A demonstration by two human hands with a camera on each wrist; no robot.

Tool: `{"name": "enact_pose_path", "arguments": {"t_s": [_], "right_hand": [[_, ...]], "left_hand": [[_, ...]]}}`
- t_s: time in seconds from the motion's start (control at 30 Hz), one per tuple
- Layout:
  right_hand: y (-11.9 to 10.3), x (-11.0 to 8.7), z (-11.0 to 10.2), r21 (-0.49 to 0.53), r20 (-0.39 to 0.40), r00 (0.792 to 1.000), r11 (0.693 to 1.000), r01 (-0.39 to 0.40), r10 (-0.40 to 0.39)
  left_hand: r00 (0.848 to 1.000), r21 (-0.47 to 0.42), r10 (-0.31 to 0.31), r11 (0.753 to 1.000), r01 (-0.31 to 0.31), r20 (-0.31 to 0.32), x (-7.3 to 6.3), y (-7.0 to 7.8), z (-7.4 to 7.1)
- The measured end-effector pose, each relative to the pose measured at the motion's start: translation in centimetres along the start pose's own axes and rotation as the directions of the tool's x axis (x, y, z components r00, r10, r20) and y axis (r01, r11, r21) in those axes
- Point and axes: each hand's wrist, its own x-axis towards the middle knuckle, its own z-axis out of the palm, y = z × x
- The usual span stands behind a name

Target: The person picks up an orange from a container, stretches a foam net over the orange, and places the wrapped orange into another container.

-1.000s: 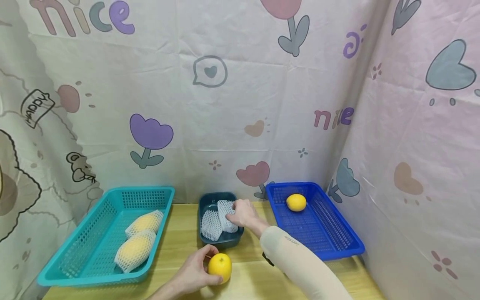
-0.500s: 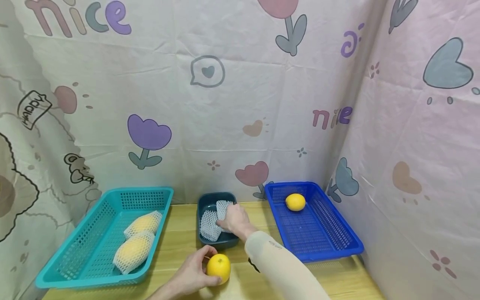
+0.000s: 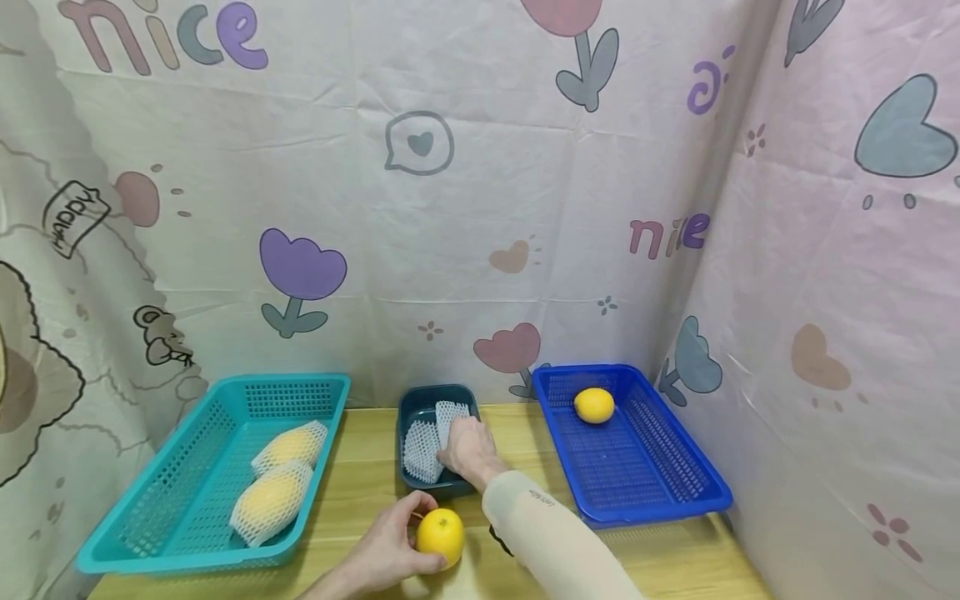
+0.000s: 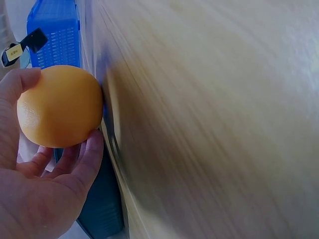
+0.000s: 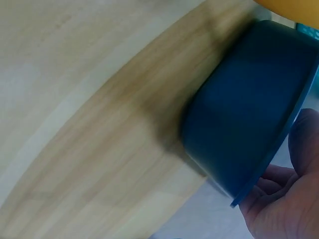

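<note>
The teal basket (image 3: pixel 217 467) holds two netted fruits (image 3: pixel 272 502), the blue basket (image 3: pixel 630 475) one lemon (image 3: pixel 594 406), the dark bin (image 5: pixel 244 104) foam nets (image 3: pixel 422 452), over which the right hand (image 3: pixel 469 448), its grip unclear, has slid further since a second ago, while the left hand (image 3: pixel 388 540) grasps an orange (image 3: pixel 441 537) in front.

Pale, creased hangings (image 3: pixel 450 250), probably cloth, printed with tulips (image 3: pixel 302 265), hearts (image 3: pixel 422 144) and the word "nice" (image 3: pixel 162 43) and tinged pink at right, surround a yellowish wood-grain tabletop (image 3: pixel 367 467) behind and on both sides.

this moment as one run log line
left hand: holds round fruit | right hand: in bin at foam nets, grip hidden | teal basket: two netted fruits | blue basket: yellow fruit
</note>
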Motion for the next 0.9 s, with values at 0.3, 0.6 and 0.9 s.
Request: {"name": "enact_pose_path", "arguments": {"t_s": [0.3,0.6,0.9], "right_hand": [[0.02,-0.13,0.77,-0.013,0.001,1.0,1.0,0.001,-0.001],[0.22,-0.23,0.62,0.013,-0.035,0.999,1.0,0.002,-0.002],[0.4,-0.15,0.16,0.048,-0.095,0.995,0.999,-0.007,0.011]], "left_hand": [[1.0,0.002,-0.013,1.0,0.013,-0.002,-0.05,-0.05,0.0],[1.0,-0.005,-0.011,1.0,0.01,-0.018,-0.09,0.11,0.14],[0.999,0.021,-0.002,1.0,0.003,-0.035,-0.27,0.37,0.16]]}}
